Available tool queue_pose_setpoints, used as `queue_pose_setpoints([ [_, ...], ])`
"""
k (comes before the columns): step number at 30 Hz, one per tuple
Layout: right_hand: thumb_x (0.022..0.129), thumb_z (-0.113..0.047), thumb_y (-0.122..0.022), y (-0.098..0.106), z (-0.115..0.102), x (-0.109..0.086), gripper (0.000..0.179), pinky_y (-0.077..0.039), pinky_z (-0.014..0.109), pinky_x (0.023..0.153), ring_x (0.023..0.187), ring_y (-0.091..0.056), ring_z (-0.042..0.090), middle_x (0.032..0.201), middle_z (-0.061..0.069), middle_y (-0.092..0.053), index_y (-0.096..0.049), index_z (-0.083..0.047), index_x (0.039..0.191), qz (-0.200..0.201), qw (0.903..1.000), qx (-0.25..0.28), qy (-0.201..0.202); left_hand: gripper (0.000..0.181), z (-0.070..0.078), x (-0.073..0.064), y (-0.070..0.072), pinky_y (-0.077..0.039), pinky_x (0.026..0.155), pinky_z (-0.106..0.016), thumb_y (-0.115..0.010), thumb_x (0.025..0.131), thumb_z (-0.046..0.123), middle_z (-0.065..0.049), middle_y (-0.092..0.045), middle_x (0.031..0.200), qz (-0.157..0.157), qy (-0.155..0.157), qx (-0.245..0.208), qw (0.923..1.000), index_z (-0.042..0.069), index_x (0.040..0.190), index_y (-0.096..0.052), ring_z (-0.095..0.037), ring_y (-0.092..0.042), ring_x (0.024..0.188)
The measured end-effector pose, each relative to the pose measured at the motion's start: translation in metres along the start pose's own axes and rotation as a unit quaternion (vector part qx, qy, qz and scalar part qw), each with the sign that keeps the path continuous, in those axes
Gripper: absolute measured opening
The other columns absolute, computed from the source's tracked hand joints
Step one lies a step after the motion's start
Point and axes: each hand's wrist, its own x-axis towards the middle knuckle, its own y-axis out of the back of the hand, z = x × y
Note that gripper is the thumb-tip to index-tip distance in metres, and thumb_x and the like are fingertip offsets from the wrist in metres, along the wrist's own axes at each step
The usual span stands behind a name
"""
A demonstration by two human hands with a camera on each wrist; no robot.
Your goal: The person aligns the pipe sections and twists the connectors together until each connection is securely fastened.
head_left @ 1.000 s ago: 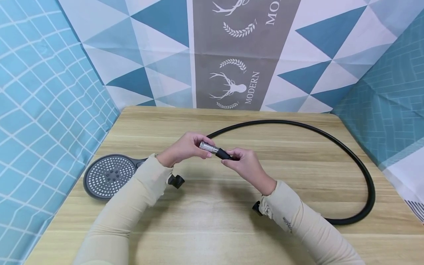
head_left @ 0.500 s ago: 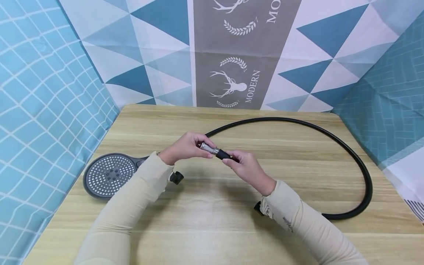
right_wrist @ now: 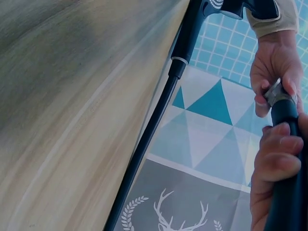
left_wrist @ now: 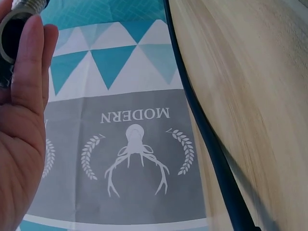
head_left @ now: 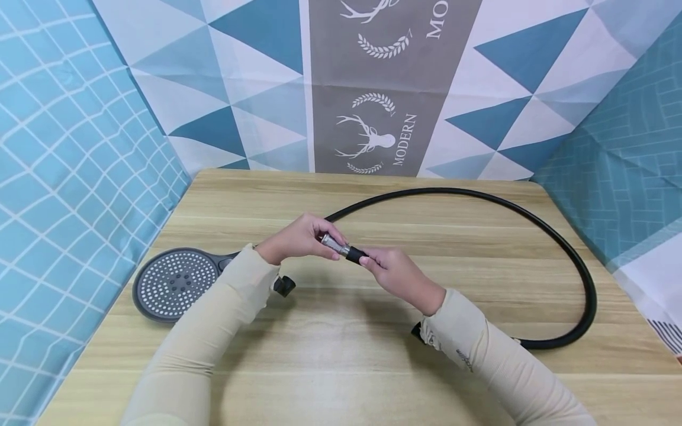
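My left hand pinches a silver metal connector between thumb and fingers, above the middle of the table. The connector joins a short black sleeve. In the left wrist view its round open end faces the camera. My right hand grips the black tube just behind the sleeve, fingers curled round it. A grey shower head with a dotted face lies at the left, partly hidden by my left sleeve. In the right wrist view a black hose runs from its handle.
The hose loops across the back and right side of the wooden table. A black end piece shows beside my left sleeve. Another black piece pokes out by my right cuff. Patterned cloth walls the back and sides.
My right fingers have shifted on the tube, baring more of the black sleeve. The hose loop at the right has drawn slightly inward. My left hand keeps its pinch on the connector.
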Motion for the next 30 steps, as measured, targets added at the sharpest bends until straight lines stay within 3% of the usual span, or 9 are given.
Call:
queue_pose_setpoints([
  [5,0.098,-0.006,-0.054,0.002,0.0,0.001,0.022,-0.035,0.024,0.051,0.052,-0.036,0.007,0.06,-0.005,-0.039,-0.068,0.006,0.11,-0.021,0.999,0.032,-0.022,0.022,-0.001,-0.001,0.0,-0.053,0.065,-0.022,-0.074,0.07,-0.018,-0.027,-0.07,0.095,-0.009,0.002,-0.026,0.9996,-0.018,0.09,-0.064,-0.005,-0.065,0.073],
  [10,0.096,-0.004,-0.058,-0.001,0.0,0.0,0.022,-0.035,0.023,0.049,0.051,-0.039,0.007,0.061,-0.002,-0.045,-0.06,0.009,0.113,-0.007,0.9977,0.063,-0.023,0.022,-0.002,-0.001,-0.001,-0.053,0.066,-0.021,-0.072,0.071,-0.019,-0.028,-0.069,0.097,-0.002,0.005,-0.038,0.9993,-0.02,0.091,-0.063,-0.005,-0.065,0.074],
  [14,0.09,-0.002,-0.066,-0.005,-0.001,0.0,0.02,-0.037,0.024,0.049,0.052,-0.044,0.008,0.063,0.006,-0.058,-0.054,0.006,0.104,0.015,0.9951,0.092,-0.033,0.022,-0.002,-0.002,-0.001,-0.053,0.067,-0.021,-0.072,0.071,-0.019,-0.029,-0.069,0.097,0.001,0.006,-0.039,0.9992,-0.02,0.09,-0.063,-0.005,-0.066,0.075],
  [17,0.082,0.001,-0.074,-0.007,-0.002,0.0,0.02,-0.043,0.023,0.053,0.059,-0.055,0.01,0.075,0.015,-0.069,-0.057,0.004,0.091,0.037,0.993,0.104,-0.041,0.021,-0.003,-0.002,-0.001,-0.053,0.067,-0.021,-0.072,0.071,-0.019,-0.029,-0.069,0.097,-0.004,0.006,-0.037,0.9993,-0.019,0.09,-0.063,-0.005,-0.065,0.076],
  [21,0.076,0.006,-0.077,-0.009,-0.002,-0.001,0.018,-0.05,0.022,0.058,0.069,-0.066,0.017,0.085,0.02,-0.072,-0.061,0.004,0.085,0.062,0.9911,0.112,-0.038,0.021,-0.005,-0.002,-0.001,-0.053,0.067,-0.022,-0.072,0.071,-0.019,-0.028,-0.069,0.096,-0.01,0.005,-0.04,0.9991,-0.02,0.09,-0.063,-0.006,-0.065,0.076],
  [30,0.08,0.003,-0.075,-0.009,-0.002,-0.001,0.012,-0.046,0.02,0.052,0.062,-0.057,0.008,0.079,0.017,-0.072,-0.07,0.007,0.089,0.078,0.9897,0.114,-0.037,0.022,-0.004,-0.002,0.0,-0.054,0.067,-0.022,-0.071,0.071,-0.02,-0.027,-0.069,0.097,-0.008,0.009,-0.053,0.9985,-0.021,0.091,-0.062,-0.006,-0.066,0.076],
])
